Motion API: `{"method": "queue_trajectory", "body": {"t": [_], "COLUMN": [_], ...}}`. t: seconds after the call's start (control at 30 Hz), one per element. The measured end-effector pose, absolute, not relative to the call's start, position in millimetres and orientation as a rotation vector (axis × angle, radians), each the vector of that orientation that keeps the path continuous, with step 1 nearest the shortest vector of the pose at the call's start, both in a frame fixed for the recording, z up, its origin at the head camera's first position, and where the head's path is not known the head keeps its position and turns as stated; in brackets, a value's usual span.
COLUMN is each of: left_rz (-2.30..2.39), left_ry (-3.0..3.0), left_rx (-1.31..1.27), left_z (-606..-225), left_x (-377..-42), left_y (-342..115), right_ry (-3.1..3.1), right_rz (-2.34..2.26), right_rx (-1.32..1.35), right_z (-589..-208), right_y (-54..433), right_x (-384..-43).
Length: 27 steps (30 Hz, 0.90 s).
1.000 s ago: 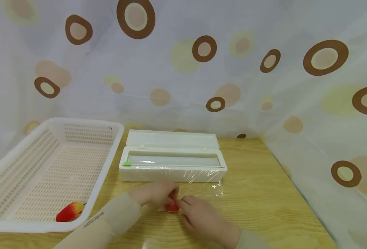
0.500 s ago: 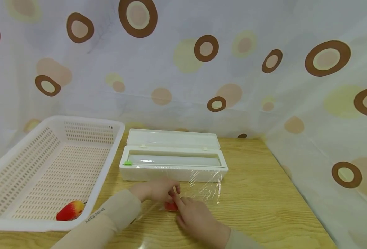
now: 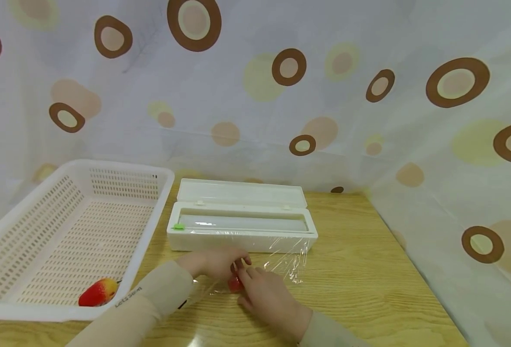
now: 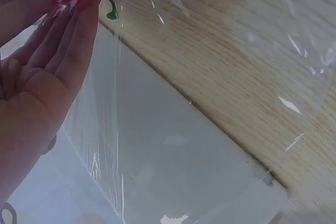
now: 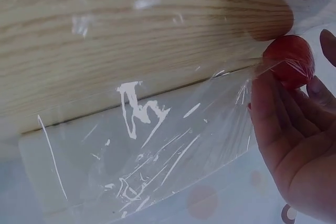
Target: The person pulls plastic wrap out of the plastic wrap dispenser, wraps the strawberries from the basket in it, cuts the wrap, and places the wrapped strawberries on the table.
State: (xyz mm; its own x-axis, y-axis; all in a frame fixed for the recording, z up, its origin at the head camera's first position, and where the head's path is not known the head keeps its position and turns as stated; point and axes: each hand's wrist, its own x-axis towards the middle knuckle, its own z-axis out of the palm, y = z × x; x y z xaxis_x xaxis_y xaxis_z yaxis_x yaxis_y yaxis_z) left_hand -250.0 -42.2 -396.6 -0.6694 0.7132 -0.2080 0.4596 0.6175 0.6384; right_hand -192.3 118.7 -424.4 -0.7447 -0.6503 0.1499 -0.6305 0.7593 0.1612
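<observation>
A small round red fruit (image 3: 235, 284) with a curved green stem (image 4: 110, 8) is held between both hands, partly hidden by their fingers. My left hand (image 3: 216, 262) grips it from the left, and my right hand (image 3: 268, 299) pinches it from the right. Clear cling film (image 3: 286, 265) lies over and around the fruit. From there the film stretches back over the front of a white wrap dispenser (image 3: 242, 244). The dispenser's lid (image 3: 242, 193) is up, showing the roll (image 3: 242, 223) inside. A green slide cutter (image 3: 179, 227) sits at the left of its track.
On the left stands a white slotted plastic basket (image 3: 147, 236), with a red-and-yellow fruit (image 3: 98, 292) in its near right corner. The wooden table (image 3: 359, 279) extends right to a patterned curtain (image 3: 442, 202), which also hangs behind.
The right hand has shifted slightly left, closer to the left hand. The film's right edge has drawn in leftward and toward me. The left hand stays nearly in place on the red fruit.
</observation>
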Motion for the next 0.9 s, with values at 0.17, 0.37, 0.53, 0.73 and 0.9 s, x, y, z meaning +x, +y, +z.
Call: {"method": "queue_trajectory", "body": {"t": [0.17, 0.37, 0.53, 0.73, 0.9], "left_rz": [0.74, 0.806, 0.936, 1.041, 0.968], "left_ry": [2.442, 2.454, 2.467, 2.53, 2.722], "left_rx": [0.973, 0.945, 0.868, 0.762, 0.625], "left_z": [-396, -397, -396, -397, -389], "left_x": [-250, -249, -249, -247, -238], "left_y": [-43, -46, -52, -56, -58], "right_ry": [-2.772, -2.772, -2.761, -2.757, -2.76], "right_rz": [-0.05, -0.008, -0.035, -0.022, 0.002], "right_rx": [0.977, 0.969, 0.989, 1.012, 1.02], "right_z": [-426, -425, -423, -420, -420], "right_y": [115, 112, 109, 108, 109], "right_x": [-196, -200, -204, -205, -205]}}
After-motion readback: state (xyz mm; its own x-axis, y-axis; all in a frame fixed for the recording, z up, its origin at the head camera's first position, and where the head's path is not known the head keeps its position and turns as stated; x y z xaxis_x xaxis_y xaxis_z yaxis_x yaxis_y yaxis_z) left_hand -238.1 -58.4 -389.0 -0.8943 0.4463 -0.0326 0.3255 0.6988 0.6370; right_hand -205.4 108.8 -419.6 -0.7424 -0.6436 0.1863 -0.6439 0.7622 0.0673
